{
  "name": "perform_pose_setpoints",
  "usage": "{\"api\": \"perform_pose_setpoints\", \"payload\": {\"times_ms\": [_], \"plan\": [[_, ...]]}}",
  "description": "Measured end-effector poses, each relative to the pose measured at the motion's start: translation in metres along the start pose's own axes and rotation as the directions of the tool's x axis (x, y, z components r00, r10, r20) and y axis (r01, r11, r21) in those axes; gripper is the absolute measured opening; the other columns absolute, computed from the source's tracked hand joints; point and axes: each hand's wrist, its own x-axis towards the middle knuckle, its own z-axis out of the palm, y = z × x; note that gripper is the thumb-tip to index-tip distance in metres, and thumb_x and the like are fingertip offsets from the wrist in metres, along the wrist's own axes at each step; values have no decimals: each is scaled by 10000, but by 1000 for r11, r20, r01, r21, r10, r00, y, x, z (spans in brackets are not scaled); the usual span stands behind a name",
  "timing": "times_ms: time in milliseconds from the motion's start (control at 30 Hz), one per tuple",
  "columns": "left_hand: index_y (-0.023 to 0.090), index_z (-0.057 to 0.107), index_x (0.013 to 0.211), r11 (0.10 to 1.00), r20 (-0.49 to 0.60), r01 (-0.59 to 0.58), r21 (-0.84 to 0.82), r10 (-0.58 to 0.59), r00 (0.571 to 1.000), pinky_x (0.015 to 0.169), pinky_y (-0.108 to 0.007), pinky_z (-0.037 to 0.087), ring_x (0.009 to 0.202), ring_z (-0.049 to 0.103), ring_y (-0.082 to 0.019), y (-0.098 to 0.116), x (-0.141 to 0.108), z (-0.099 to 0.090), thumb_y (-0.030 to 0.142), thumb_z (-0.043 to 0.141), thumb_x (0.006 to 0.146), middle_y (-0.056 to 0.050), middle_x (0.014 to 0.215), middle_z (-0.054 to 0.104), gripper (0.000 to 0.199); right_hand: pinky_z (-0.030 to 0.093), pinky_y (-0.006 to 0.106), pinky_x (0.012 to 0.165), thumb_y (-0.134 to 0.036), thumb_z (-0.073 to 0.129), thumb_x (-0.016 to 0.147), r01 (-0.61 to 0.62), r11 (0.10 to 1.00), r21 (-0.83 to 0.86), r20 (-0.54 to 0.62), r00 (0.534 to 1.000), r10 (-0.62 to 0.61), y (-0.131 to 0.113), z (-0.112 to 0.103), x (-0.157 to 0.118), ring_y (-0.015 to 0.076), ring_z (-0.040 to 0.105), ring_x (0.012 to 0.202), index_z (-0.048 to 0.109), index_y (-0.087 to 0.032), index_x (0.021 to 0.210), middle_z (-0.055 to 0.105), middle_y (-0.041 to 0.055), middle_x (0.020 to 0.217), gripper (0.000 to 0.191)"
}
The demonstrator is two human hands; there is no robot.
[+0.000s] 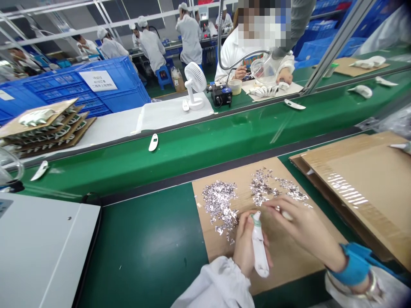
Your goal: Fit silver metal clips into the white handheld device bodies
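My left hand (245,246) is wrapped round a white ear thermometer (260,252), held tip up with a pale green ring below the tip. Just right of that tip is my right hand (300,222), thumb and forefinger pinched together. What the pinch holds is too small to make out; a pale, rounded bit (287,215) shows under the curled fingers. Beyond both hands, small shiny metal pieces lie on a cardboard sheet (292,256), in a dense left pile (220,199) and a looser right pile (261,184).
A green conveyor belt (199,141) crosses ahead, carrying scattered white housings such as one with a window (153,142). Stacked cardboard (369,184) lies at right, a grey metal box (41,252) at left. Across the belt sit a co-worker (231,51) and a white fan (195,83).
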Motion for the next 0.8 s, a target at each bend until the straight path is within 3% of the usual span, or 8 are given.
{"api": "perform_pose_setpoints", "payload": {"times_ms": [67, 167, 233, 333, 467, 567, 800], "plan": [[232, 424, 1100, 1000, 65, -5, -3, 6, 998, 229, -174, 337, 264, 487, -129, -2, -4, -1, 521, 415, 877, 44, 534, 551, 365, 509, 327, 750, -278, 468, 917, 0, 998, -57, 102, 995, 6, 6, 2, 24, 201, 634, 868, 646, -224, 928, 654, 43, 970, 186], [209, 454, 1076, 998, 254, -5, -67, 22, 967, 246, -168, 353, 284, 502, -124, -4, -11, -3, 499, 455, 858, 21, 548, 574, 363, 503, 320, 769, -221, 559, 867, 114, 991, -66, 312, 946, -88, 7, 19, 53, 182, 637, 856, 660, -233, 897, 674, 9, 952, 106], [188, 482, 1074, 995, 387, 17, -96, 21, 922, 264, -176, 377, 297, 508, -120, -4, -16, -4, 493, 499, 832, 5, 557, 586, 390, 504, 304, 711, -199, 631, 811, 171, 983, -63, 378, 916, -135, 1, 35, 61, 175, 639, 799, 661, -242, 905, 678, -11, 916, 108], [164, 517, 1085, 995, 472, 53, -87, -6, 881, 283, -161, 364, 303, 500, -104, -3, -21, -4, 483, 554, 802, -4, 561, 587, 428, 482, 281, 620, -181, 701, 743, 229, 971, -67, 410, 894, -183, -10, 54, 61, 169, 627, 712, 645, -246, 924, 669, -25, 856, 201], [165, 525, 1109, 993, 481, 98, -63, -56, 875, 305, -133, 314, 319, 501, -90, -1, -24, -2, 485, 566, 799, -7, 578, 586, 447, 476, 291, 666, -183, 588, 844, 210, 971, -113, 350, 923, -159, -10, 56, 61, 168, 623, 755, 623, -227, 904, 659, -4, 914, 82], [173, 504, 1115, 993, 469, 101, -66, -58, 881, 294, -146, 343, 306, 499, -97, -1, -21, -2, 468, 530, 824, 1, 569, 584, 415, 477, 328, 730, -175, 461, 911, 116, 978, -173, 244, 967, -71, 1, 48, 66, 183, 624, 815, 606, -208, 969, 649, 30, 992, 159], [221, 428, 1062, 984, 299, 67, -163, -16, 954, 251, -197, 373, 275, 500, -145, -13, -1, -9, 486, 360, 871, 16, 530, 581, 334, 465, 323, 672, -276, 505, 901, 40, 973, -226, 199, 980, 6, 5, 49, 75, 195, 627, 753, 626, -201, 863, 665, 32, 910, 147]]}}
